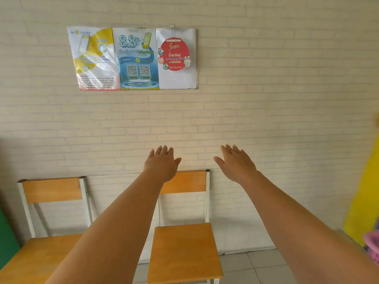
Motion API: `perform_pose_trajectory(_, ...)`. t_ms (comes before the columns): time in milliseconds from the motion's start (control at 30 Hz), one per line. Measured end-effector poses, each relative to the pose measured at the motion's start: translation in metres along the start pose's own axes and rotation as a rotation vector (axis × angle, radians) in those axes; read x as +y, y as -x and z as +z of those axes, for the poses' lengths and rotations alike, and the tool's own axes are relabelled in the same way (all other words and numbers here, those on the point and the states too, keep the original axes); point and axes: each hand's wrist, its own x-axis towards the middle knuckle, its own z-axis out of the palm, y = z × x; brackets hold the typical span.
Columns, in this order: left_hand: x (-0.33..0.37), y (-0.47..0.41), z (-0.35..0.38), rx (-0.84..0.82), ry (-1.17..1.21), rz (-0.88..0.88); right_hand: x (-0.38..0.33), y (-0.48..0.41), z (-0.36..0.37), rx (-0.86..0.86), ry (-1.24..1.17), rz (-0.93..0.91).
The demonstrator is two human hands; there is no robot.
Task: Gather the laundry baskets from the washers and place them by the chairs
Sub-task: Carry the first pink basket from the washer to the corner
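Two wooden chairs with white metal frames stand against a pale brick wall: the left chair (52,190) and the right chair (184,251). Both my arms are stretched forward at chest height. My left hand (162,163) hovers in front of the right chair's backrest, palm down, fingers apart and holding nothing. My right hand (235,163) hangs to the right of that backrest, also spread and holding nothing. A pink object (372,245), possibly a laundry basket, peeks in at the right edge; most of it is out of frame. No washer is in view.
A board with three posters (133,58) hangs on the wall above the chairs. A yellow panel (365,197) runs down the right edge, a green surface (6,238) sits at the left edge. Grey floor tiles (252,267) show right of the chairs.
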Motion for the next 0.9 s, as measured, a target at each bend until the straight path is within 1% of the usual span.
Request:
perform_pose_trajectory(267,0.024,0.004,0.044,-0.035,0.009,0.113,0.025,0.036,0.032,-0.075,0.017,0.090)
perform_pose_trajectory(433,0.059,0.012,0.089,-0.076,0.049,0.218,0.060,0.080,0.061,-0.120,0.012,0.188)
perform_pose_trajectory(700,0.155,0.029,0.171,-0.211,0.166,0.404,0.155,0.157,0.107,-0.233,0.017,0.415)
perform_pose_trajectory(900,0.254,0.031,0.219,-0.322,0.193,0.542,0.237,0.206,0.131,-0.247,0.015,0.578)
